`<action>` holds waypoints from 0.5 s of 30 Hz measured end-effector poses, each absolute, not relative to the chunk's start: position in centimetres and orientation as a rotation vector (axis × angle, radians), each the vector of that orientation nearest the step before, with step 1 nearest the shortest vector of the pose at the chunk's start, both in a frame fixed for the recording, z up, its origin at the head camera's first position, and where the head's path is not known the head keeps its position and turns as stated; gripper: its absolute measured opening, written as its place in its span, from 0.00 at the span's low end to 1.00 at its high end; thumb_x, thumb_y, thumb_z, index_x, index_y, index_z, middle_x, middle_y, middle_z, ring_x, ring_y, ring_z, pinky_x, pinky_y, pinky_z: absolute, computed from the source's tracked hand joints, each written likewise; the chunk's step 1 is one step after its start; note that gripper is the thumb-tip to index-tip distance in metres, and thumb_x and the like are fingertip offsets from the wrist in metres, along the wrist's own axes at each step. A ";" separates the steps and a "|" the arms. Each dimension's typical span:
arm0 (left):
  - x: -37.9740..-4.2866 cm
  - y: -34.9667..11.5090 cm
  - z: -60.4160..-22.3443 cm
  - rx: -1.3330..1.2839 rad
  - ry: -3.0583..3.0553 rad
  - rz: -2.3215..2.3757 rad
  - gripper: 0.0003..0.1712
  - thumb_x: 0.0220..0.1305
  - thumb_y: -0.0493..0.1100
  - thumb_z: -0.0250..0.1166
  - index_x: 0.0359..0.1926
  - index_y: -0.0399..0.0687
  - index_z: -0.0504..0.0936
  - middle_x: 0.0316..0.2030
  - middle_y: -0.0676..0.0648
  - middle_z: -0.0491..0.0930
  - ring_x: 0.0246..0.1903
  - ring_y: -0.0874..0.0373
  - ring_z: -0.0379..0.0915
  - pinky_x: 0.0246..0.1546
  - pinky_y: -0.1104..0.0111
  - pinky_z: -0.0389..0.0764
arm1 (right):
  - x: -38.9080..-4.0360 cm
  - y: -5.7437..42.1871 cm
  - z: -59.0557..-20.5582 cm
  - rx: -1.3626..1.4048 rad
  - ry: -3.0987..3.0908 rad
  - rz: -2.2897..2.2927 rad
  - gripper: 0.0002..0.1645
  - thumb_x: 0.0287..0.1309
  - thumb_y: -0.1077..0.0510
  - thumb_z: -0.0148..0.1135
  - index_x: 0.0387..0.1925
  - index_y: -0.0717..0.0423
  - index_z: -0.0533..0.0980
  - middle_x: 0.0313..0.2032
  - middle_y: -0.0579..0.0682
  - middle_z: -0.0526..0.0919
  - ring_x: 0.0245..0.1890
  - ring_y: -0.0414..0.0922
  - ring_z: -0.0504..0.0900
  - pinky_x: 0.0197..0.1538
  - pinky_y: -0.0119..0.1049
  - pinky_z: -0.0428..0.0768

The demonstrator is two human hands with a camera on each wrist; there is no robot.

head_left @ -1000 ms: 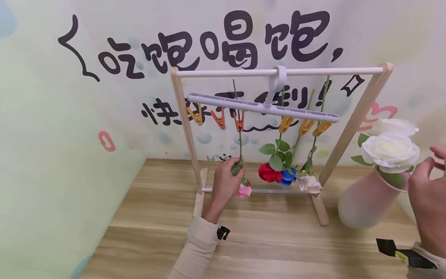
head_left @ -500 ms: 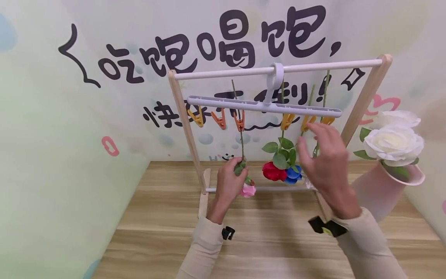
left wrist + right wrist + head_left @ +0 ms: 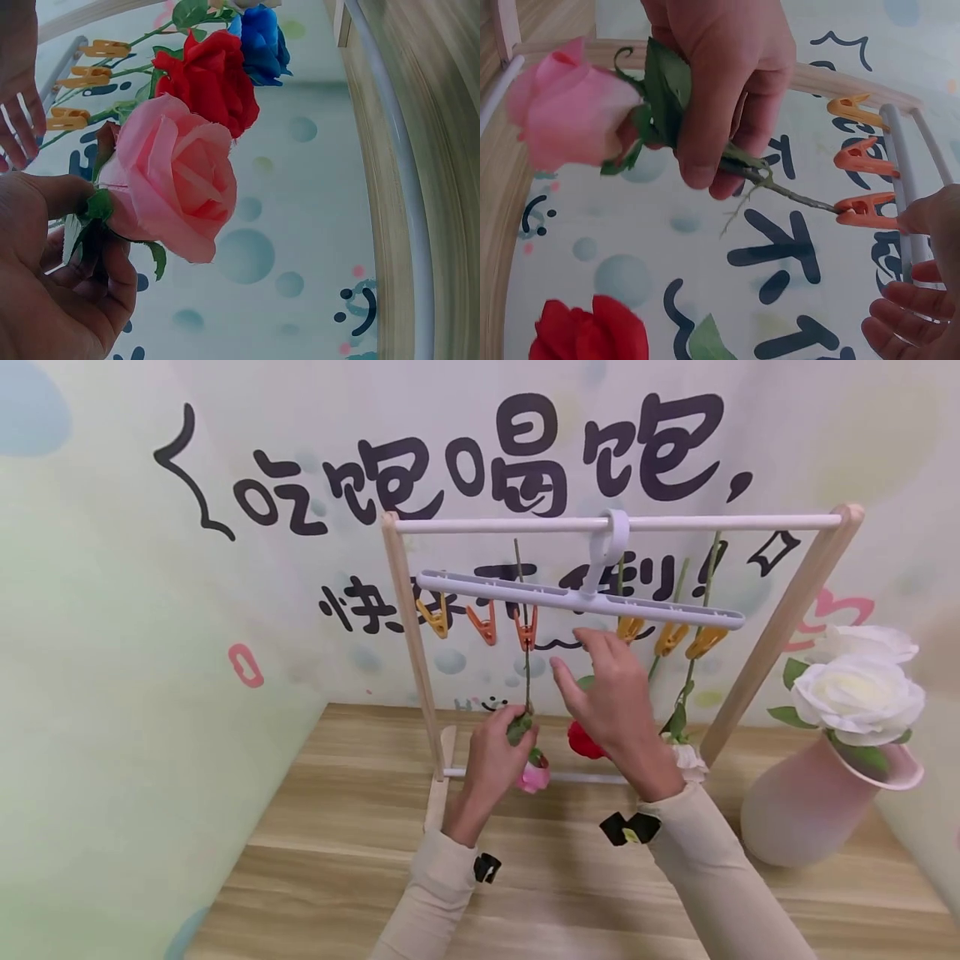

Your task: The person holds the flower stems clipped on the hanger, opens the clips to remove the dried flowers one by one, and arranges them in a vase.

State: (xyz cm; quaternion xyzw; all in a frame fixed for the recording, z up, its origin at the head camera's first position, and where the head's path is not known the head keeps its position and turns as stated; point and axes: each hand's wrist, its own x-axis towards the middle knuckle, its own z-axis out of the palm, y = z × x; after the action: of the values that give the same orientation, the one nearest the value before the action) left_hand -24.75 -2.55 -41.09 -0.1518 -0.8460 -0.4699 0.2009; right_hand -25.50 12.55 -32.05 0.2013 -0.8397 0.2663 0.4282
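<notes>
My left hand (image 3: 495, 760) pinches the stem of a pink rose (image 3: 176, 180) just behind its bloom, among the leaves. The rose hangs head down, and its stem runs up through an orange clip (image 3: 866, 210) on the grey hanger (image 3: 577, 597). My right hand (image 3: 611, 697) holds nothing, its fingers parted and raised to the right of that clip. In the right wrist view its thumb overlaps the clip's end. A red rose (image 3: 210, 82) hangs behind the right hand in the head view, partly hidden. The blue flower (image 3: 261, 46) shows in the left wrist view.
The hanger hooks over the top bar of a wooden rack (image 3: 780, 627). Three yellow clips hold flower stems on its right side, including that of a white flower (image 3: 688, 760). A pink-white vase (image 3: 802, 802) with white roses (image 3: 858, 697) stands right of the rack.
My right hand has come in from the far right, passing in front of the yellow clips to near the orange one. My left hand has kept its pinch on the pink rose.
</notes>
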 end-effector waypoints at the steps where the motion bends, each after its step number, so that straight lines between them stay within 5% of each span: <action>1: -24.8 -2.6 -41.1 -0.426 -2.367 -1.306 0.13 0.56 0.42 0.63 0.43 0.45 0.79 0.38 0.49 0.78 0.34 0.62 0.74 0.31 0.73 0.76 | -25.6 12.3 -32.0 0.498 -2.104 0.676 0.26 0.51 0.50 0.63 0.47 0.64 0.74 0.44 0.58 0.78 0.42 0.51 0.76 0.44 0.45 0.75; 15: -24.6 -2.6 -41.3 -0.423 -2.389 -1.257 0.13 0.55 0.42 0.64 0.42 0.46 0.79 0.38 0.50 0.79 0.38 0.58 0.76 0.38 0.66 0.77 | -27.7 8.7 -32.0 0.437 -2.061 0.792 0.22 0.52 0.46 0.61 0.41 0.59 0.76 0.34 0.52 0.80 0.31 0.44 0.79 0.31 0.38 0.77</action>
State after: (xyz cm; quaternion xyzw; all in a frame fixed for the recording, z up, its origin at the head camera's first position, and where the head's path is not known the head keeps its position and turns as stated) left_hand -24.57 -2.64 -41.27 -0.1516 -0.8561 -0.4505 0.2031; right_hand -27.69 8.69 -32.04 0.1754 -0.8262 0.3177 0.4309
